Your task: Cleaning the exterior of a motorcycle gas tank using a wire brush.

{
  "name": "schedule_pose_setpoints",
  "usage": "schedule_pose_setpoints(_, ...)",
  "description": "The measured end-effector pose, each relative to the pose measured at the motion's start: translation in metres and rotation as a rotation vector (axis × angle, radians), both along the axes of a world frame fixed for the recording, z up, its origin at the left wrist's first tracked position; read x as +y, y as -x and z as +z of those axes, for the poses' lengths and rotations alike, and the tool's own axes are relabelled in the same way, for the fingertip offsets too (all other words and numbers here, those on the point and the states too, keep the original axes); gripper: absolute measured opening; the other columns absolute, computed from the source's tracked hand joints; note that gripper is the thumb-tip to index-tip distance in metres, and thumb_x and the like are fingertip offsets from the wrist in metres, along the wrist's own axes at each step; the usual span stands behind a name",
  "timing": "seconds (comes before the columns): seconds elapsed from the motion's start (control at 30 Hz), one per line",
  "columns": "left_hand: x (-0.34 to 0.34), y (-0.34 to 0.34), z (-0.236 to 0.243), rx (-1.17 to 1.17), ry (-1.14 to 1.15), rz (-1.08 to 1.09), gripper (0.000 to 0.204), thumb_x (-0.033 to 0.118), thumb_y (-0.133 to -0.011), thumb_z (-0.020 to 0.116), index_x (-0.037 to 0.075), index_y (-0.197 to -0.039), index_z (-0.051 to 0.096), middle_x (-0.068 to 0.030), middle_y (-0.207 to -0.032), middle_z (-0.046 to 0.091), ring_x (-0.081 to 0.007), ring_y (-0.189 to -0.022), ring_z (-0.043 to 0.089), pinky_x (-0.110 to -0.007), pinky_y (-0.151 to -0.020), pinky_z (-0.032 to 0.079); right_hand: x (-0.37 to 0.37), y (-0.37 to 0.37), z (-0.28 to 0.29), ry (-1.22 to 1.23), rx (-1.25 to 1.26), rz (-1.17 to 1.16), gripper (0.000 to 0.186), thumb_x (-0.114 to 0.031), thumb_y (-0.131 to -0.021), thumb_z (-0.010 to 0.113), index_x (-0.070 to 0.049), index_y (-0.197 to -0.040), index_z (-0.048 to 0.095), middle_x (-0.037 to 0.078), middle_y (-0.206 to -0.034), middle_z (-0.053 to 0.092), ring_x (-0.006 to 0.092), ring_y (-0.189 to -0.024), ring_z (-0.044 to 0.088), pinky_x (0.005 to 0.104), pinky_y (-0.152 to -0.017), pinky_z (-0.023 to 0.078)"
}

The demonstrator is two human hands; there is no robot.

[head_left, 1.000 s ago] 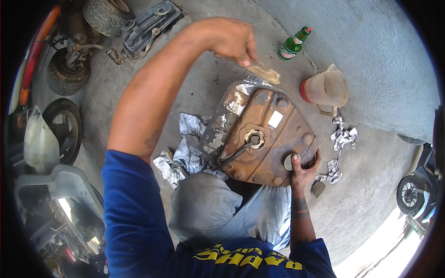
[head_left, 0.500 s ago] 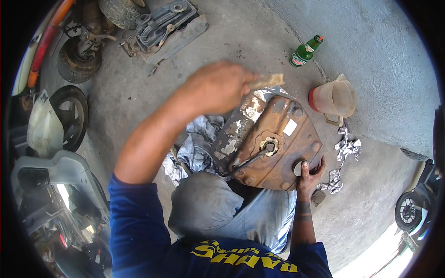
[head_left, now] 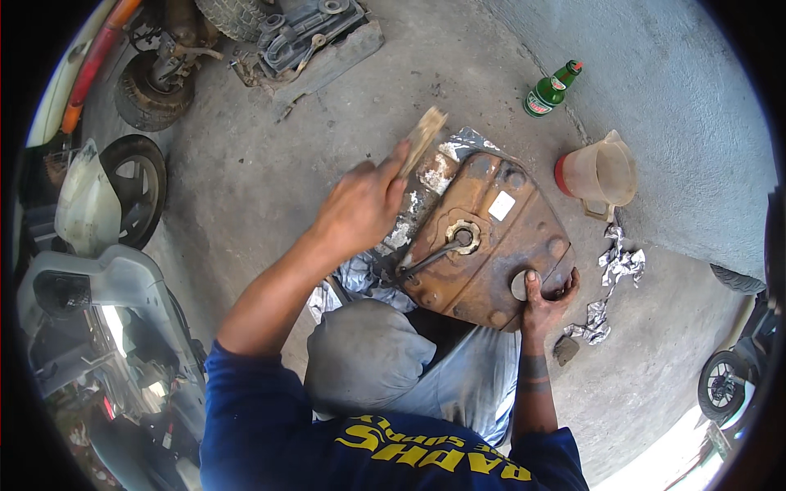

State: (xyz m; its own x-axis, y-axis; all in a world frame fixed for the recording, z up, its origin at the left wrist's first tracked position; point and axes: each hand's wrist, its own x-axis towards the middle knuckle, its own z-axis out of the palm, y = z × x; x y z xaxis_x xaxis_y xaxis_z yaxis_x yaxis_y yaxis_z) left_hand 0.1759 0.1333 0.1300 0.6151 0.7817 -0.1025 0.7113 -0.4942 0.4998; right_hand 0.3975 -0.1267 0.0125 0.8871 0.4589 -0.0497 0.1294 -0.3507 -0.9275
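A rusty brown metal fuel tank [head_left: 491, 237] lies in front of my knees, with a small white label [head_left: 501, 205] on its top. A pale ring with a dark bent rod [head_left: 431, 260] is at its middle. My right hand [head_left: 547, 309] grips the tank's near right corner, its thumb beside a round grey disc [head_left: 518, 286]. Above the tank's left side, my left hand [head_left: 360, 204] is closed around a tan paintbrush [head_left: 424, 141], bristles pointing away from me. Under the tank is a dark plate with peeling white patches [head_left: 438, 173].
A green bottle [head_left: 547, 94] and a translucent jug [head_left: 602, 172] stand near the wall. Crumpled foil [head_left: 620, 263] lies on the floor at right, a grey rag [head_left: 356, 278] left of the tank. Wheels [head_left: 135, 192], greasy metal parts [head_left: 315, 41] and motorcycle panels [head_left: 106, 286] are at left.
My left hand has moved left and nearer to me, and the brush has swung from pointing right to pointing away. My right hand keeps its hold on the tank.
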Motion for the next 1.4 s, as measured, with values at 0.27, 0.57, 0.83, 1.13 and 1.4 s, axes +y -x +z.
schedule_pose_setpoints(0.27,-0.066,0.059,-0.067,-0.035,0.047,-0.021,0.049,0.020,-0.094,0.057,0.014,-0.142,0.051,-0.0199,-0.082,0.063,-0.0411,-0.071,0.066,-0.050,-0.066,0.055,-0.006,-0.003,-0.004,0.038,-0.056,0.043,0.095,-0.031,-0.076,0.085,0.003,-0.145,0.029,0.026,-0.141,0.040,0.0329,-0.128,0.043,0.0422,-0.111,0.032)
schedule_pose_setpoints(0.57,0.023,-0.012,-0.070,-0.399,-0.176,0.136,0.036,0.020,-0.096,0.058,0.008,-0.130,0.061,-0.0236,-0.092,0.069,-0.0366,-0.077,0.069,-0.042,-0.072,0.056,0.013,0.008,0.016,0.134,-0.095,-0.057,0.113,-0.042,-0.069,0.089,0.003,-0.149,0.023,0.031,-0.140,0.039,0.0387,-0.131,0.041,0.0473,-0.111,0.033)
schedule_pose_setpoints(0.83,-0.102,0.095,-0.102,-0.137,-0.060,0.065,0.049,0.012,-0.090,0.062,0.011,-0.139,0.055,-0.0202,-0.075,0.065,-0.0329,-0.062,0.064,-0.043,-0.064,0.055,0.012,0.012,0.018,0.116,-0.052,-0.010,0.109,-0.038,-0.072,0.088,0.001,-0.149,0.021,0.030,-0.140,0.039,0.0374,-0.128,0.044,0.0457,-0.109,0.036)
schedule_pose_setpoints(1.13,0.011,-0.006,-0.096,-0.216,-0.008,0.300,0.038,0.020,-0.093,0.056,0.008,-0.129,0.062,-0.0235,-0.095,0.069,-0.0393,-0.083,0.069,-0.045,-0.077,0.054,0.026,-0.013,0.030,0.219,-0.173,0.064,0.117,-0.035,-0.067,0.093,0.007,-0.147,0.018,0.032,-0.138,0.041,0.0375,-0.125,0.047,0.0457,-0.107,0.040)
schedule_pose_setpoints(1.4,-0.152,0.094,-0.110,-0.302,0.066,0.407,0.051,0.010,-0.086,0.054,0.003,-0.137,0.051,-0.0247,-0.079,0.066,-0.0415,-0.075,0.068,-0.049,-0.073,0.054,0.026,-0.008,0.032,0.182,-0.246,0.131,0.117,-0.041,-0.066,0.091,0.010,-0.146,0.022,0.033,-0.142,0.037,0.0408,-0.130,0.043,0.0481,-0.111,0.036)
